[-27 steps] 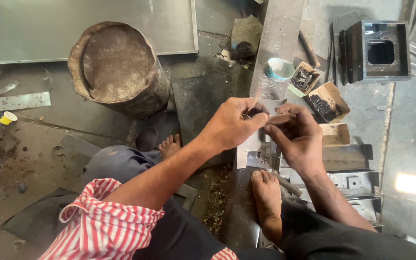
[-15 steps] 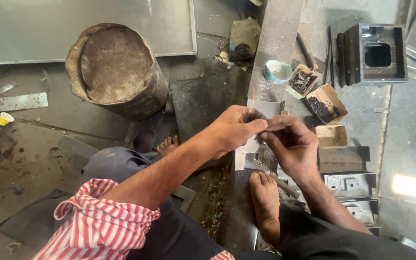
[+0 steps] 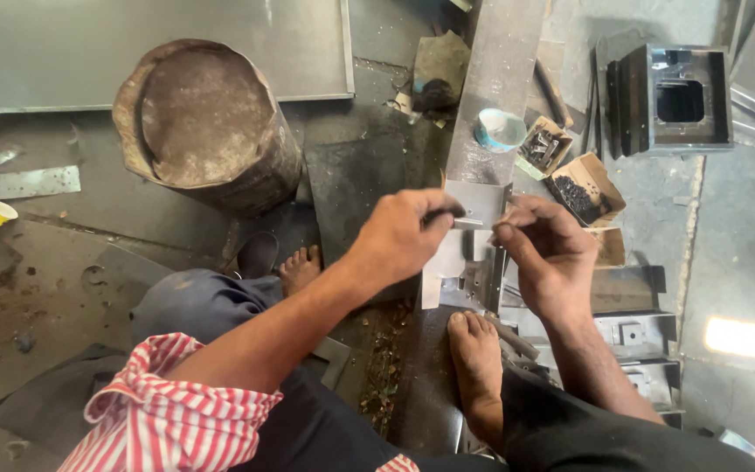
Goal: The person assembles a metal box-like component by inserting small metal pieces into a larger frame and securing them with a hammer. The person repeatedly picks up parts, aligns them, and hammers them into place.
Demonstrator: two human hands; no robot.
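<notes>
Both the left hand (image 3: 399, 234) and right hand (image 3: 545, 249) pinch one small fastener (image 3: 467, 224) (barely visible), which could slip onto the cluttered floor (image 3: 63, 262).

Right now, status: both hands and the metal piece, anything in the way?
Left hand pinching a small dark tool; right hand fingertips at the bent sheet-metal bracket. Bracket rests at the metal strip's near end. Nothing between the hands; a bare foot just below.
</notes>
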